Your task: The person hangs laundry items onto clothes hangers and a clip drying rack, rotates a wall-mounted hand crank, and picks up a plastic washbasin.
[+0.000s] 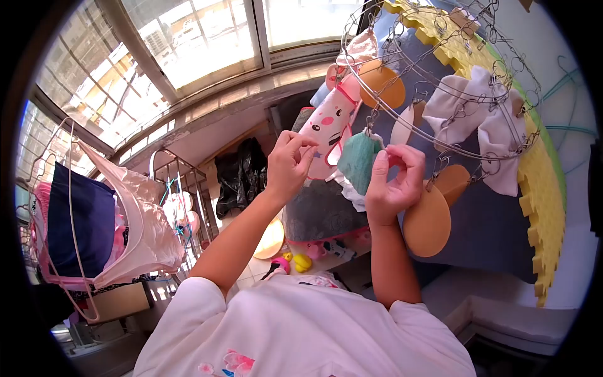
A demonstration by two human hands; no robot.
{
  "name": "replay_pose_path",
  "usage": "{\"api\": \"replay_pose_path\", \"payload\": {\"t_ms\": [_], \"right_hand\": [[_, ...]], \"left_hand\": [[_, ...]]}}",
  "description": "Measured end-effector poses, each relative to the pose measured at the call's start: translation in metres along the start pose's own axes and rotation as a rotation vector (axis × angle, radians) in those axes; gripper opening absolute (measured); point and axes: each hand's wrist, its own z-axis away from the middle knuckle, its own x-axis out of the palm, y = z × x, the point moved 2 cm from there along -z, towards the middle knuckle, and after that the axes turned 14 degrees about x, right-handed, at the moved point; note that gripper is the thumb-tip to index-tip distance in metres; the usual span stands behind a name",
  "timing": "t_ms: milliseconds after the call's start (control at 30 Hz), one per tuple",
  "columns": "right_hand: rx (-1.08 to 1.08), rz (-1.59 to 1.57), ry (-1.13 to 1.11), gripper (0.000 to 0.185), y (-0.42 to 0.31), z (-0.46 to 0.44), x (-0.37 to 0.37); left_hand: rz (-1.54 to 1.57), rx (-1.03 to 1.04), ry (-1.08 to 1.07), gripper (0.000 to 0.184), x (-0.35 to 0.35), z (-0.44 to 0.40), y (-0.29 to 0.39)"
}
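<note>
At the rack's near left edge (453, 148), a green cloth (358, 163) is hung, seemingly pinched by the right hand (397, 183); whether a pink cloth (328, 121) is gripped by the half-curled left hand (291, 162) cannot be told. White cloths (461, 103) and orange pads (427, 220) are already hung; what is left is unclear.

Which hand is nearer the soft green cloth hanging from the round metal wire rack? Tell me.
Right. The right hand is close against the right edge of the green cloth; the left hand is apart from it, to its left.
</note>
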Motion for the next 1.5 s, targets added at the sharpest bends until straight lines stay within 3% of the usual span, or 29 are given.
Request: {"api": "replay_pose_path", "payload": {"t_ms": [100, 167, 233, 300, 400, 467, 500, 600, 633, 667, 733, 767, 800, 833, 900, 967, 1033, 1133, 1233, 1367, 1500], "right_hand": [[0.16, -0.074, -0.237, 0.027, -0.013, 0.009, 0.014], [0.291, -0.207, -0.51, 0.03, -0.013, 0.023, 0.028], [0.277, -0.214, -0.663, 0.03, -0.022, 0.041, 0.047], [0.47, -0.468, -0.72, 0.042, -0.065, 0.06, 0.076], [-0.04, -0.311, -0.955, 0.045, -0.09, 0.087, 0.104], [0.069, -0.406, -1.067, 0.046, -0.097, 0.116, 0.12], [0.246, -0.472, -1.125, 0.046, -0.119, 0.133, 0.128], [0.171, -0.368, -1.198, 0.044, -0.163, 0.172, 0.152], [0.129, -0.309, -1.248, 0.044, -0.172, 0.185, 0.161], [0.239, -0.252, -1.339, 0.042, -0.17, 0.201, 0.166], [0.332, -0.247, -1.421, 0.033, -0.187, 0.234, 0.18], [0.265, -0.221, -1.481, 0.028, -0.202, 0.248, 0.186], [0.197, -0.198, -1.537, 0.023, -0.217, 0.262, 0.192], [0.156, -0.153, -1.642, 0.021, -0.221, 0.277, 0.197], [0.229, -0.057, -1.88, 0.015, -0.237, 0.308, 0.207], [0.064, 0.006, -2.02, 0.014, -0.258, 0.332, 0.214], [-0.096, 0.11, -2.151, 0.017, -0.26, 0.361, 0.219], [-0.211, 0.231, -2.237, 0.016, -0.256, 0.397, 0.221], [-0.366, 0.165, -2.348, 0.017, -0.26, 0.429, 0.215], [-0.646, 0.187, -2.361, 0.02, -0.284, 0.451, 0.217], [-0.584, 0.188, -2.398, 0.021, -0.285, 0.473, 0.229]], "left_hand": [[0.192, -0.015, 0.085, 0.018, -0.016, 0.024, 0.021], [0.296, -0.021, -0.047, 0.025, -0.036, 0.05, 0.021], [0.172, 0.027, -0.214, 0.035, -0.06, 0.077, 0.012], [0.158, 0.038, -0.129, 0.036, -0.091, 0.084, 0.032], [-0.012, 0.028, -0.018, 0.025, -0.141, 0.102, 0.05], [0.086, -0.097, -0.122, 0.019, -0.183, 0.125, 0.06], [0.196, -0.248, -0.167, 0.026, -0.203, 0.135, 0.065], [0.01, -0.04, -0.278, 0.045, -0.26, 0.178, 0.071], [-0.004, -0.098, -0.365, 0.044, -0.279, 0.197, 0.066], [0.098, -0.387, -0.514, 0.046, -0.299, 0.214, 0.055], [0.2, -0.683, -0.539, 0.038, -0.336, 0.253, 0.051], [0.203, -0.69, -0.515, 0.038, -0.345, 0.272, 0.055], [0.168, -0.542, -0.246, 0.03, -0.355, 0.289, 0.061], [0.108, -0.465, -0.138, 0.025, -0.365, 0.301, 0.064], [-0.043, -0.311, 0.068, 0.015, -0.387, 0.327, 0.072], [-0.026, -0.595, -0.051, 0.021, -0.408, 0.354, 0.076], [-0.028, -0.613, 0.058, 0.022, -0.418, 0.379, 0.079], [-0.264, -0.588, 0.163, 0.021, -0.417, 0.412, 0.084], [-0.141, -0.712, 0.245, 0.02, -0.407, 0.425, 0.099], [-0.18, -0.727, 0.409, 0.014, -0.406, 0.438, 0.108], [-0.218, -0.733, 0.538, 0.01, -0.416, 0.45, 0.106]]}}
